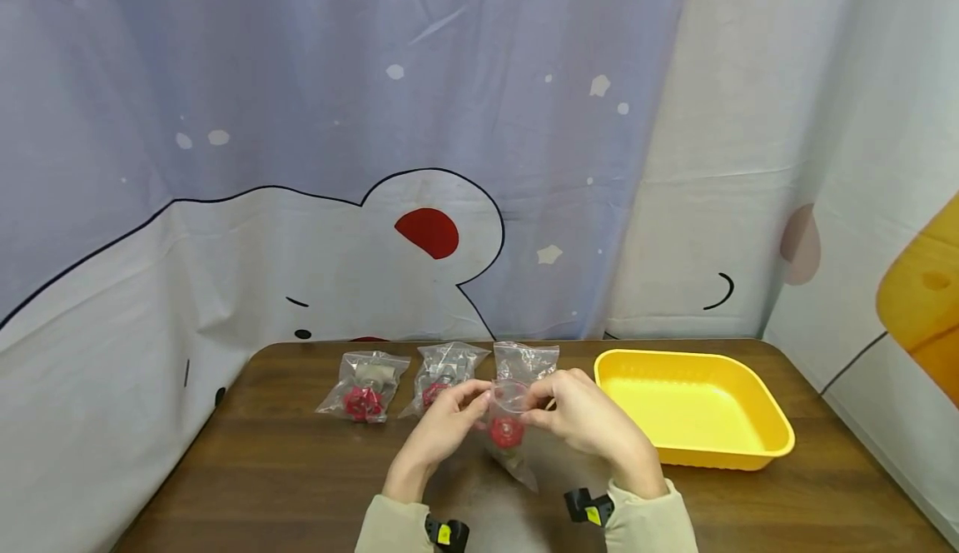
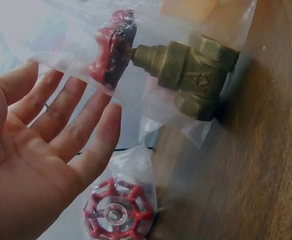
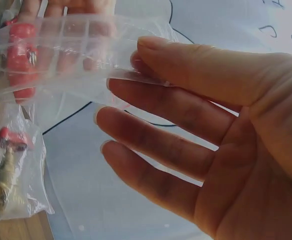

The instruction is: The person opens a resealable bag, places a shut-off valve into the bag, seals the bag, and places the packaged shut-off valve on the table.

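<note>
A clear plastic bag (image 1: 509, 396) stands mouth up between my hands. Inside it is a brass valve (image 2: 186, 77) with a red handwheel (image 1: 507, 432). The valve's brass end is down near the tabletop. My left hand (image 1: 442, 428) pinches the left side of the bag's mouth. On the other side, my right hand (image 1: 588, 415) pinches the rim between thumb and index finger (image 3: 171, 102), its other fingers spread out. The bag's mouth looks rounded and spread apart in the head view.
Behind my hands lie bagged valves: one at left (image 1: 363, 403), one in the middle (image 1: 442, 370), and another bag (image 1: 524, 360) whose lower part is hidden. A yellow tray (image 1: 772, 445) sits at right on the wooden table (image 1: 285, 486). A printed curtain (image 1: 300, 120) hangs behind.
</note>
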Action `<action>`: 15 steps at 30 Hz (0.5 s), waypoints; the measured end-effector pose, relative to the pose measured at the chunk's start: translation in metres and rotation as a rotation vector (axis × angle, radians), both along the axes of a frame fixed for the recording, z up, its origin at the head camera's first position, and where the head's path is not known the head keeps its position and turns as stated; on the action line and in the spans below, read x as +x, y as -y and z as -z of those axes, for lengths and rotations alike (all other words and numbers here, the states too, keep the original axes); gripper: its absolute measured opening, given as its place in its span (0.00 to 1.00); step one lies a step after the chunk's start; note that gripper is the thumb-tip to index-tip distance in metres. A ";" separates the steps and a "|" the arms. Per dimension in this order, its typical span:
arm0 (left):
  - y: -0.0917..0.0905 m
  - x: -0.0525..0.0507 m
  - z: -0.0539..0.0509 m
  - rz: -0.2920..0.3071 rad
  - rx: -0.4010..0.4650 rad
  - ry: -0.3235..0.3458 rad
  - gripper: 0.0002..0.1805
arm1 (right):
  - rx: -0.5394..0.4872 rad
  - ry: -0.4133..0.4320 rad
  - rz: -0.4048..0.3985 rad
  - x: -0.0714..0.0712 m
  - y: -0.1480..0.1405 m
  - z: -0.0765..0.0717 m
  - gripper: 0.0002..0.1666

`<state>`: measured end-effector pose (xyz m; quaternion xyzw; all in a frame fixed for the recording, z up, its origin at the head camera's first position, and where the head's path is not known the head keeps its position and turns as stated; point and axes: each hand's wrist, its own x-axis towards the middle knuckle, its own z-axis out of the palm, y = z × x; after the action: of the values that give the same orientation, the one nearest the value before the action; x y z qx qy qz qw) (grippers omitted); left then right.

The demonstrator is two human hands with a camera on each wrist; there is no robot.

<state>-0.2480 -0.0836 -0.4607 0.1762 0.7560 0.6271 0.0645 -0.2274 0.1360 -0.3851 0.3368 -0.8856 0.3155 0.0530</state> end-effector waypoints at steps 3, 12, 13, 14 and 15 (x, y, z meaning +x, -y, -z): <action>-0.002 0.000 0.001 -0.014 0.034 -0.003 0.21 | -0.011 0.024 0.003 0.000 -0.004 0.000 0.06; -0.007 -0.002 0.002 -0.032 0.090 -0.021 0.16 | -0.014 0.055 -0.002 -0.002 -0.010 0.001 0.07; -0.007 -0.003 0.002 -0.048 0.095 -0.026 0.16 | -0.015 0.059 0.000 -0.002 -0.011 0.001 0.07; -0.007 -0.003 0.002 -0.066 0.098 -0.029 0.15 | -0.014 0.065 0.005 -0.002 -0.012 0.001 0.07; -0.007 -0.003 0.002 -0.083 0.101 -0.033 0.14 | -0.015 0.067 0.009 -0.002 -0.014 0.002 0.07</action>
<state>-0.2513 -0.0770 -0.4630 0.1582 0.7309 0.6637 0.0170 -0.2296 0.1499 -0.3868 0.3214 -0.8860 0.3331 0.0273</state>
